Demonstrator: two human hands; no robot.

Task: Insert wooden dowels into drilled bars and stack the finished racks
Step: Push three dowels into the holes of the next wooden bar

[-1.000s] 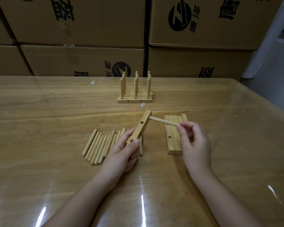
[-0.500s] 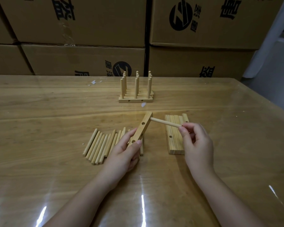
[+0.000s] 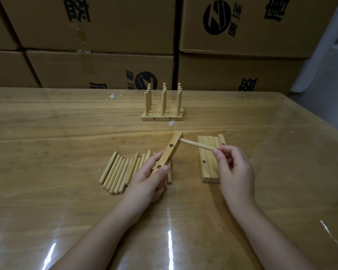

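My left hand (image 3: 148,180) grips the near end of a drilled wooden bar (image 3: 171,151), which slants up and away above the table. A dowel (image 3: 197,145) sticks sideways out of the bar's far end, and my right hand (image 3: 235,168) pinches its free end. Several loose dowels (image 3: 119,171) lie side by side on the table left of my left hand. A row of blank drilled bars (image 3: 208,162) lies flat under and beyond my right hand. Finished racks (image 3: 163,109) with upright dowels stand grouped farther back.
The wooden table (image 3: 66,201) has a glossy clear cover with glare streaks near me. Cardboard boxes (image 3: 105,45) are stacked along its far edge. Small white scraps (image 3: 113,96) lie at the back left. The table's right edge runs diagonally at the right.
The dowel has stayed seated in the bar's far end, and both hands keep their grips. Hands and bar have hardly moved.
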